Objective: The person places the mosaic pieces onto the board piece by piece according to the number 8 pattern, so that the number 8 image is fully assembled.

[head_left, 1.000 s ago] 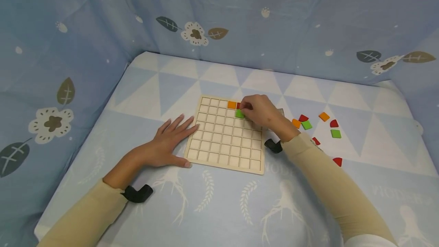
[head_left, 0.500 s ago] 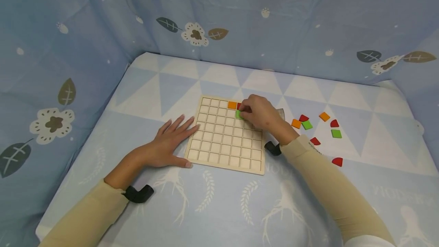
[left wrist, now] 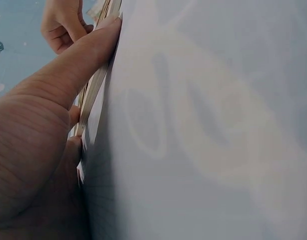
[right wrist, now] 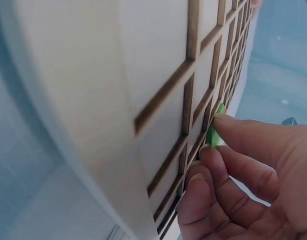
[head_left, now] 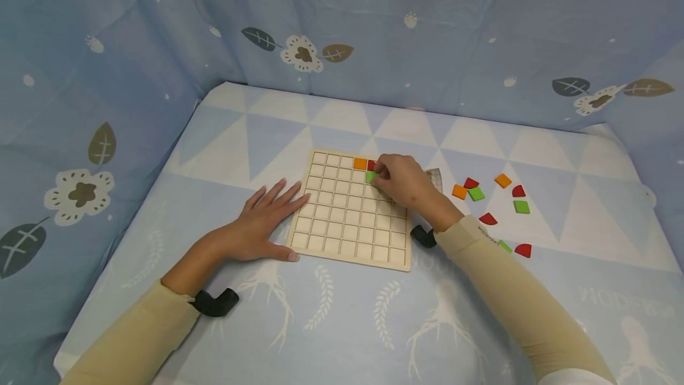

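Note:
A wooden grid board [head_left: 342,224] lies flat on the blue patterned cloth. My right hand [head_left: 402,180] rests over its far right part and pinches a green square tile [head_left: 370,177] against a cell in the second row; the right wrist view shows the green tile [right wrist: 215,131] at my fingertips on the board [right wrist: 158,75]. An orange tile [head_left: 360,163] and a red tile [head_left: 371,164] sit in the top row beside it. My left hand [head_left: 262,221] lies flat with straight fingers against the board's left edge, thumb at its near corner; the left hand [left wrist: 48,130] also touches that edge in the left wrist view.
Loose tiles lie right of the board: orange [head_left: 459,191], green [head_left: 476,193], red [head_left: 488,218], orange [head_left: 502,180], green [head_left: 521,207], red [head_left: 523,249]. Blue leaf-print fabric walls [head_left: 342,28] close in the back and both sides.
My right hand has shifted slightly left and lowered the green tile onto the board. The left hand has not moved.

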`<state>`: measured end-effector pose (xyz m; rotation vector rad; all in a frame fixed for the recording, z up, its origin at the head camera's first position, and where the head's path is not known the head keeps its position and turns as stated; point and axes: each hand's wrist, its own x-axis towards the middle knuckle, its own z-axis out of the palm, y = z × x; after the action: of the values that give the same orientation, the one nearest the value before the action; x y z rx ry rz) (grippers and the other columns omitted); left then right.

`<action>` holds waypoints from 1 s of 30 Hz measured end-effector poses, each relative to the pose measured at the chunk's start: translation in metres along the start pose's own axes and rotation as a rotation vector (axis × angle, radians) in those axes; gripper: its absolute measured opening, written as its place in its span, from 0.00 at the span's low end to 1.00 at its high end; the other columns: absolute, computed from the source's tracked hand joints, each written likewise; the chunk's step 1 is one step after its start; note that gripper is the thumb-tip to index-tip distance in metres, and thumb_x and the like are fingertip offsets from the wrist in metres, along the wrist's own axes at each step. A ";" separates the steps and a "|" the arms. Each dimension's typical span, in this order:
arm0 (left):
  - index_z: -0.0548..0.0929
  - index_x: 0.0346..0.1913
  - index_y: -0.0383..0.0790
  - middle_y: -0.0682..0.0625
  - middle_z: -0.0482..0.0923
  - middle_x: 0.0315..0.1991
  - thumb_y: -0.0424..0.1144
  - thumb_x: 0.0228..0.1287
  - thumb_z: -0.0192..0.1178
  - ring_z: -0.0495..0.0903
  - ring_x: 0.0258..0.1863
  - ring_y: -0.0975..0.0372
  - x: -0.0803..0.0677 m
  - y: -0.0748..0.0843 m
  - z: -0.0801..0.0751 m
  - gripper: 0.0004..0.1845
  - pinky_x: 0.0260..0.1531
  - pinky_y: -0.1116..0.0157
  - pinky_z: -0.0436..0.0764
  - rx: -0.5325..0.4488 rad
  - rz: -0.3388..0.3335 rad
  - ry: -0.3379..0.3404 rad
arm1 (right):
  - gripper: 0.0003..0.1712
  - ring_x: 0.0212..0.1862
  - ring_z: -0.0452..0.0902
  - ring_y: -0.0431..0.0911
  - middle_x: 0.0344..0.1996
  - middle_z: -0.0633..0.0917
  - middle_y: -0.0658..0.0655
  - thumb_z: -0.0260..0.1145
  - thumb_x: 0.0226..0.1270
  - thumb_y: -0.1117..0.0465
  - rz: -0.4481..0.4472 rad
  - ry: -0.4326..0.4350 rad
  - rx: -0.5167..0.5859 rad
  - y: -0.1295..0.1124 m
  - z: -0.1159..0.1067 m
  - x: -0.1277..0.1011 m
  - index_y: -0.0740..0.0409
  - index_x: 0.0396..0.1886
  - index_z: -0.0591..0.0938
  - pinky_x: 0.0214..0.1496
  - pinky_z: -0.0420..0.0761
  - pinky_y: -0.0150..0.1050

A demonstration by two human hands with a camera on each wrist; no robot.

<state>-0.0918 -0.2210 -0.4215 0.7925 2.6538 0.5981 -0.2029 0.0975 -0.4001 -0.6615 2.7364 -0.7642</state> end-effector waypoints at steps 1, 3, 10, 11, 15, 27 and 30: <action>0.46 0.78 0.51 0.51 0.34 0.78 0.69 0.52 0.62 0.29 0.75 0.51 0.000 0.000 0.000 0.57 0.67 0.43 0.34 0.001 0.001 0.000 | 0.11 0.39 0.76 0.46 0.37 0.82 0.52 0.65 0.66 0.59 -0.005 0.002 -0.009 0.000 0.000 0.000 0.58 0.44 0.82 0.43 0.78 0.40; 0.46 0.78 0.51 0.51 0.34 0.78 0.69 0.52 0.63 0.29 0.75 0.50 0.001 0.000 0.000 0.57 0.67 0.43 0.34 0.002 0.003 0.000 | 0.10 0.39 0.75 0.46 0.38 0.83 0.53 0.66 0.66 0.59 -0.015 0.008 -0.029 0.000 -0.001 -0.001 0.58 0.44 0.84 0.44 0.78 0.40; 0.45 0.78 0.50 0.50 0.34 0.78 0.68 0.52 0.63 0.29 0.75 0.50 0.000 0.001 -0.001 0.57 0.67 0.43 0.34 0.000 0.001 -0.006 | 0.12 0.43 0.76 0.48 0.41 0.83 0.56 0.62 0.69 0.62 -0.101 0.013 -0.102 -0.002 -0.001 -0.007 0.59 0.47 0.86 0.47 0.77 0.42; 0.46 0.78 0.50 0.50 0.34 0.78 0.68 0.52 0.64 0.29 0.75 0.50 0.000 0.001 -0.001 0.57 0.67 0.43 0.34 -0.002 0.001 -0.004 | 0.13 0.43 0.75 0.49 0.42 0.83 0.57 0.62 0.69 0.63 -0.123 0.015 -0.129 -0.002 0.000 -0.009 0.59 0.49 0.86 0.47 0.77 0.43; 0.46 0.78 0.50 0.49 0.34 0.78 0.68 0.52 0.63 0.29 0.75 0.50 -0.001 0.002 -0.001 0.57 0.68 0.43 0.33 -0.008 0.001 0.002 | 0.15 0.46 0.74 0.53 0.45 0.82 0.60 0.60 0.69 0.62 -0.192 0.047 -0.215 -0.001 0.004 -0.018 0.60 0.51 0.85 0.47 0.76 0.44; 0.45 0.78 0.53 0.50 0.34 0.78 0.70 0.52 0.62 0.29 0.75 0.51 -0.001 -0.002 0.003 0.57 0.68 0.44 0.33 0.002 -0.002 0.019 | 0.16 0.49 0.77 0.46 0.47 0.83 0.52 0.59 0.72 0.59 -0.199 0.028 0.023 0.011 -0.015 -0.073 0.57 0.54 0.81 0.53 0.75 0.45; 0.45 0.78 0.53 0.51 0.33 0.78 0.70 0.52 0.62 0.29 0.75 0.51 -0.001 -0.001 0.003 0.57 0.68 0.44 0.33 0.004 -0.002 0.018 | 0.19 0.51 0.76 0.45 0.55 0.81 0.51 0.60 0.71 0.61 -0.143 0.057 0.073 0.024 -0.027 -0.098 0.55 0.60 0.79 0.49 0.78 0.45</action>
<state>-0.0902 -0.2216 -0.4242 0.7895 2.6725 0.6025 -0.1348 0.1744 -0.3817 -0.8393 2.7198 -0.9236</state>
